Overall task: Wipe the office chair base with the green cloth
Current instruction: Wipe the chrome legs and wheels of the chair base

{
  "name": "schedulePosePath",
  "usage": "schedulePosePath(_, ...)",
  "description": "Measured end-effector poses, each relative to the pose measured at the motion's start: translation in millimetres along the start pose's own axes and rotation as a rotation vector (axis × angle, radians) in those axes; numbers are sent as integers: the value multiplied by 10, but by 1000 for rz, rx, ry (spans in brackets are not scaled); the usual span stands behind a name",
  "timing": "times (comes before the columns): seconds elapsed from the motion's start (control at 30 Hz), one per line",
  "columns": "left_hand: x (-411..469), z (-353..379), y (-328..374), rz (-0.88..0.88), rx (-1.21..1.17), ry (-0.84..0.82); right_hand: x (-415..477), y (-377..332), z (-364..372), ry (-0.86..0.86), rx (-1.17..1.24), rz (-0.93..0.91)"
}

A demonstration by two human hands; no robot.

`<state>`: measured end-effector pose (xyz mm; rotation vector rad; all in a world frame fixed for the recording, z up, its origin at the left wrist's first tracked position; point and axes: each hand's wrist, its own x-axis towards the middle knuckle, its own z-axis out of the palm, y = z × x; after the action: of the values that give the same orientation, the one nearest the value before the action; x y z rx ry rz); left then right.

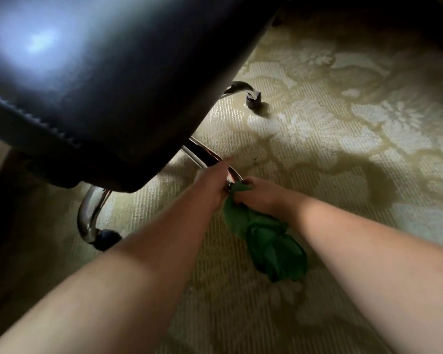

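The office chair's chrome base shows below the black leather seat (108,80). One shiny leg (205,155) runs out toward my hands, and another leg (91,213) curves down to a black caster (107,238). My left hand (214,185) is closed around the end of the near leg. My right hand (258,194) grips the top of the green cloth (269,241) and presses it against that leg's tip. The rest of the cloth hangs down onto the carpet. The caster under this leg is hidden by my hands.
A third chrome leg with its caster (253,98) pokes out from under the seat farther away. The floor is a pale patterned carpet (343,123). Dark furniture fills the top right corner and the left edge.
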<state>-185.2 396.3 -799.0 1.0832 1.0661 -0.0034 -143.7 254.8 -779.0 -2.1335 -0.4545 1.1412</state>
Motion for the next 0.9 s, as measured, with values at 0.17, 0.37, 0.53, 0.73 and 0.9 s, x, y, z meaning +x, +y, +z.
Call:
schedulePosePath(0.17,2,70,-104,142,278,135,-53,25,-91,-57,28,-50)
schedulePosePath(0.37,-114,-147,-241,216,656,286,-69,145,-419,-70,-85,-67)
schedulePosePath(0.53,-257,-623,-373,250,754,352,-15,263,-647,231,-48,-107)
schedulePosePath(0.73,-609,-1163,-451,168,815,355,194,144,-542,342,-68,-192)
schedulePosePath(0.9,-757,-1402,-516,167,875,358,382,-19,-363,308,-143,-216)
